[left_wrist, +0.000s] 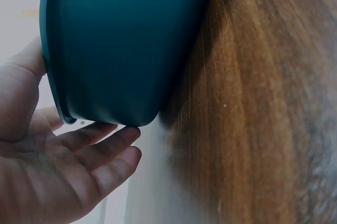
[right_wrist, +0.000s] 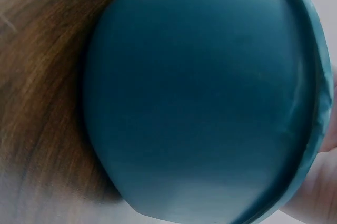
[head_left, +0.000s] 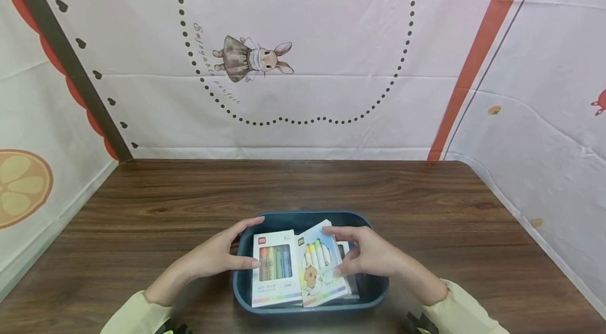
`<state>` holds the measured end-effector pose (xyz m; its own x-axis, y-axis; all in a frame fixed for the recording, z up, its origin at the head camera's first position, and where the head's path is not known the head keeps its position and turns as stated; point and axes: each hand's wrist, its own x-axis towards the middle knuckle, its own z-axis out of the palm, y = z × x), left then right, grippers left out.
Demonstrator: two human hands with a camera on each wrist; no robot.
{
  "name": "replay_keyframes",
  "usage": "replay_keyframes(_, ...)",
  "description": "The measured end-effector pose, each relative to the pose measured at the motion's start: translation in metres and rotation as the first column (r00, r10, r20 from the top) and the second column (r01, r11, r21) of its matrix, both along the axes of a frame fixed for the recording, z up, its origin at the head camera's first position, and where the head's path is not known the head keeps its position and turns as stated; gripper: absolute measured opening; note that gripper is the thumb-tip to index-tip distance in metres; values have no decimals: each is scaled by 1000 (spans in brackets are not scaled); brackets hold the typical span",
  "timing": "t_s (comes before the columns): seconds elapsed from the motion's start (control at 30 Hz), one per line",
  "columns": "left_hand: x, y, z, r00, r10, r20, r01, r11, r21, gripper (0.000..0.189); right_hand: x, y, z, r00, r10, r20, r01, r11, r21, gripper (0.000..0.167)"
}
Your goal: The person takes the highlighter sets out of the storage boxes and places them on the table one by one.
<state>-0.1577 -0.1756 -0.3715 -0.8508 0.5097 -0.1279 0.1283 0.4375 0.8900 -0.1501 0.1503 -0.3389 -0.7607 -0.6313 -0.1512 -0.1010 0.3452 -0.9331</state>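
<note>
A dark blue-green plastic basin [head_left: 310, 310] stands near the table's front edge with flat boxes inside. On its left lies a white box with a window [head_left: 276, 286], showing thick red, yellow, green and blue sticks. Overlapping that one, a tilted marker box [head_left: 326, 286] carries a printed bear and a duck. My right hand [head_left: 371, 252] grips this marker box at its top and right edge with fingers and thumb. My left hand [head_left: 218, 252] straddles the basin's left rim, thumb at the windowed box, other fingers loosely extended along the basin's outer wall [left_wrist: 116, 50].
Beneath the marker box, another box [head_left: 352, 292] shows partly at the right. Dark wood-grain tabletop [head_left: 293, 181] surrounds the basin. A white printed cloth [head_left: 307, 97] rises behind the table and along both sides.
</note>
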Motion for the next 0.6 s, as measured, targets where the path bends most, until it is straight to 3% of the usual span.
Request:
replay_keyframes(0.17, 0, 0, 0, 1000, -1, 1, 1, 1000, 0, 80, -1, 1, 1, 1000, -3, 29, 4, 999, -46, 73)
replay_keyframes(0.6, -1, 0, 1, 1000, 13, 8, -13, 1000, -16, 79, -3, 11, 1, 996, -67, 62, 70, 996, -55, 74)
